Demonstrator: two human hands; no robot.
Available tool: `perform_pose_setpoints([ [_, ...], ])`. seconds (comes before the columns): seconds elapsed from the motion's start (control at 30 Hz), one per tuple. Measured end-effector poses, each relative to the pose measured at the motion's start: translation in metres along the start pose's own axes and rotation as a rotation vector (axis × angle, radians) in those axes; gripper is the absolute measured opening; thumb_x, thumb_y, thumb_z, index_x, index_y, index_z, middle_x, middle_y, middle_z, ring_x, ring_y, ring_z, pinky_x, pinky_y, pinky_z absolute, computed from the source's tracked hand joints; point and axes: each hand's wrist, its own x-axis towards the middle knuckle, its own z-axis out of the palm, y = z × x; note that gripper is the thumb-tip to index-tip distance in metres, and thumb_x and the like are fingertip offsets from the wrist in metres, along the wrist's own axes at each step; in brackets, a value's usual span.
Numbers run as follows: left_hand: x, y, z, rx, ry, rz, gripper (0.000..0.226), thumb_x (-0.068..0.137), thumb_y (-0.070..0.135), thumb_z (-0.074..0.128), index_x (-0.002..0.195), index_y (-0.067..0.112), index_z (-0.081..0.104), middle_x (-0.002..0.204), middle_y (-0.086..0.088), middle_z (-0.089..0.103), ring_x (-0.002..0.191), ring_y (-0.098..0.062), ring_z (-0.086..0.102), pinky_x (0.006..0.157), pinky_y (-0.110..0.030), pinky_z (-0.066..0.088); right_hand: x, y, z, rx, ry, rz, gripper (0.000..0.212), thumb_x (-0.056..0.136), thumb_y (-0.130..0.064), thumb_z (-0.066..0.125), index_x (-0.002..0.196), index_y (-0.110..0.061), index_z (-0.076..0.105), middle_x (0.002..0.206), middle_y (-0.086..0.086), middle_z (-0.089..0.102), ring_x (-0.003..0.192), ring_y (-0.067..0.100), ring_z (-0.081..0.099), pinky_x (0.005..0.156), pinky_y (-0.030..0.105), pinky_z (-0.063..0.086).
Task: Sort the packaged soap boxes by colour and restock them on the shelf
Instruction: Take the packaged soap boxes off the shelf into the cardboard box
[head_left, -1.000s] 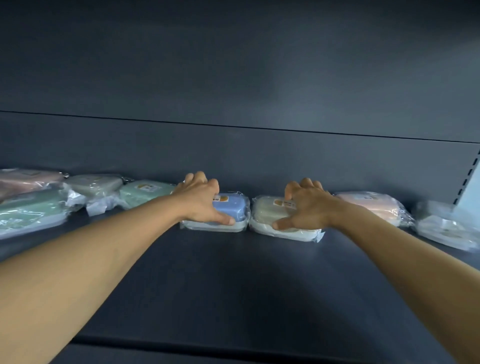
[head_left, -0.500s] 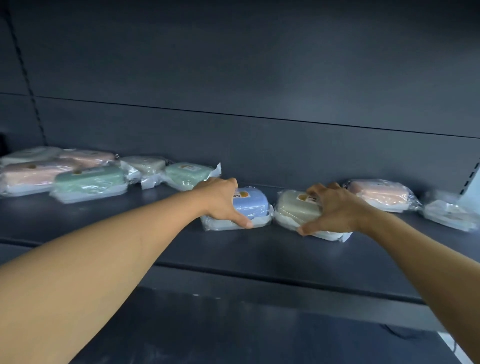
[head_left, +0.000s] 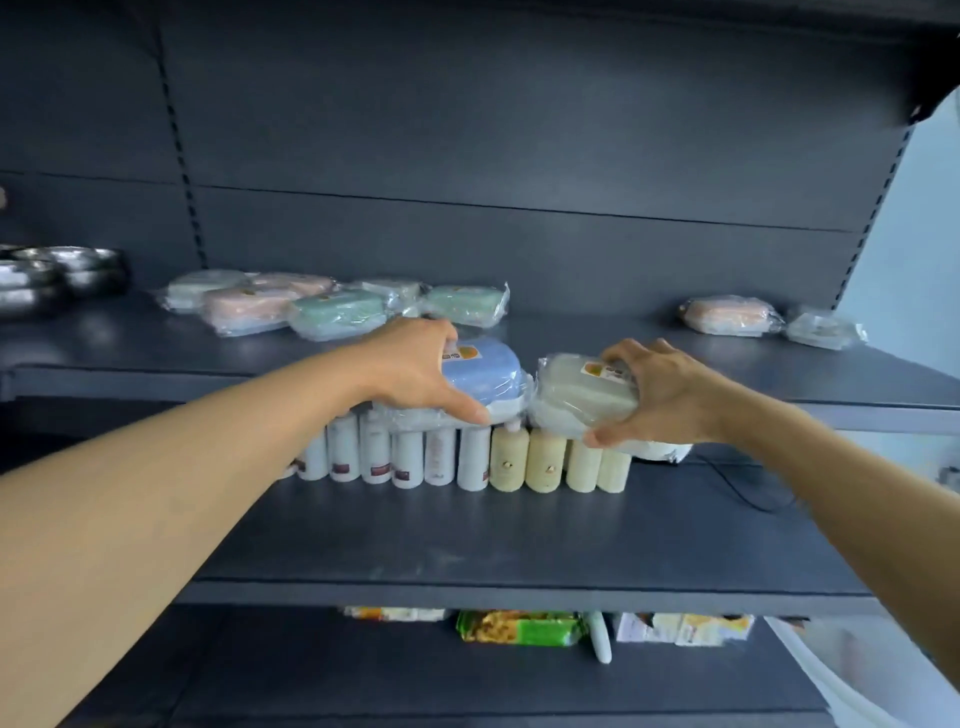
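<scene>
My left hand (head_left: 415, 371) grips a blue soap box (head_left: 485, 374) in clear wrap, held in the air just in front of the upper shelf (head_left: 597, 338). My right hand (head_left: 667, 395) grips a cream soap box (head_left: 582, 395) right beside it, the two packs almost touching. On the upper shelf's left lies a cluster of wrapped boxes: green ones (head_left: 337, 312) (head_left: 465, 304) and a pink one (head_left: 244, 306). At the shelf's right rest a pink box (head_left: 727, 314) and a pale wrapped box (head_left: 823, 327).
Steel bowls (head_left: 57, 273) stand at the upper shelf's far left. On the middle shelf (head_left: 519, 540) a row of white bottles (head_left: 405, 457) and cream bottles (head_left: 550, 460) stands below my hands. Packaged goods (head_left: 519, 626) sit on the lowest shelf.
Both hands have lifted their soap boxes off the upper shelf and drawn them toward me. The view has pulled back and dropped, revealing the lower shelves and bottles.
</scene>
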Motion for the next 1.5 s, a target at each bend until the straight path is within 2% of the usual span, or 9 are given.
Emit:
perform_pose_setpoints([
  [0.13,-0.059,-0.035,0.018,-0.006,-0.086,-0.024,0.086,0.062,0.062,0.077,0.128,0.018,0.045,0.127,0.006,0.051,0.107,-0.014,0.045,0.083,-0.028,0.040,-0.043,-0.048,0.037,-0.016,-0.060,-0.009,0.095,0.053,-0.065,0.074,0.133,-0.033,0.033,0.112,-0.003,0.040,0.102,0.019,0.043,0.086,0.036,0.045],
  [0.3,-0.116,-0.072,0.065,-0.075,-0.264,-0.027,0.096,0.063,0.061,0.077,0.139,0.020,0.037,0.142,0.009,0.044,0.126,-0.015,0.042,0.098,-0.029,0.037,-0.081,-0.083,0.103,0.008,-0.227,0.002,0.099,0.056,-0.065,0.074,0.137,-0.030,0.030,0.121,0.000,0.040,0.111,0.020,0.041,0.088,0.037,0.044],
  [0.4,-0.146,-0.092,0.106,-0.102,-0.356,-0.046,0.092,0.062,0.063,0.076,0.138,0.027,0.038,0.134,0.010,0.048,0.117,-0.014,0.043,0.097,-0.031,0.039,-0.101,-0.093,0.149,0.008,-0.321,0.015,0.100,0.054,-0.066,0.075,0.137,-0.032,0.030,0.123,0.000,0.040,0.117,0.022,0.041,0.089,0.038,0.044],
  [0.8,-0.255,-0.141,0.303,-0.235,-0.736,-0.273,0.095,0.067,0.052,0.079,0.144,0.023,0.032,0.142,0.010,0.042,0.128,-0.016,0.039,0.107,-0.033,0.035,-0.166,-0.083,0.349,0.068,-0.764,-0.054,0.107,0.056,-0.068,0.073,0.144,-0.031,0.024,0.138,0.004,0.034,0.128,0.025,0.035,0.101,0.039,0.041],
  [1.0,-0.291,-0.156,0.402,-0.280,-0.871,-0.312,0.089,0.069,0.043,0.081,0.142,0.019,0.036,0.139,0.007,0.047,0.123,-0.014,0.046,0.102,-0.032,0.041,-0.189,-0.073,0.450,0.071,-0.901,-0.109,0.112,0.048,-0.082,0.064,0.140,-0.031,0.027,0.134,0.003,0.039,0.117,0.021,0.043,0.096,0.036,0.046],
  [1.13,-0.300,-0.160,0.468,-0.193,-0.981,-0.282,0.091,0.068,0.044,0.081,0.144,0.024,0.035,0.139,-0.004,0.045,0.123,-0.022,0.046,0.100,-0.033,0.041,-0.201,-0.070,0.511,0.044,-0.983,-0.163,0.100,0.053,-0.076,0.068,0.134,-0.029,0.035,0.131,0.002,0.041,0.117,0.023,0.044,0.093,0.036,0.046],
  [1.23,-0.308,-0.160,0.509,-0.049,-0.991,-0.227,0.088,0.071,0.044,0.077,0.145,0.024,0.033,0.140,-0.006,0.042,0.127,-0.025,0.040,0.102,-0.032,0.037,-0.206,-0.068,0.552,0.030,-1.021,-0.154,0.081,0.061,-0.064,0.071,0.126,-0.025,0.040,0.128,0.004,0.042,0.118,0.025,0.044,0.095,0.037,0.043],
  [1.4,-0.334,-0.162,0.552,0.174,-0.753,-0.156,0.063,0.079,0.037,0.068,0.134,0.027,0.039,0.139,0.003,0.035,0.126,-0.021,0.033,0.100,-0.038,0.035,-0.224,-0.063,0.598,-0.019,-0.867,-0.226,0.096,0.070,-0.068,0.065,0.140,-0.019,0.023,0.137,0.012,0.027,0.126,0.030,0.033,0.104,0.044,0.037],
  [1.5,-0.337,-0.163,0.554,0.177,-0.756,-0.197,0.075,0.075,0.043,0.072,0.138,0.025,0.034,0.136,0.002,0.038,0.125,-0.021,0.036,0.099,-0.037,0.037,-0.231,-0.064,0.599,-0.049,-0.852,-0.241,0.098,0.070,-0.065,0.066,0.143,-0.019,0.020,0.139,0.012,0.026,0.128,0.031,0.030,0.109,0.045,0.031],
])
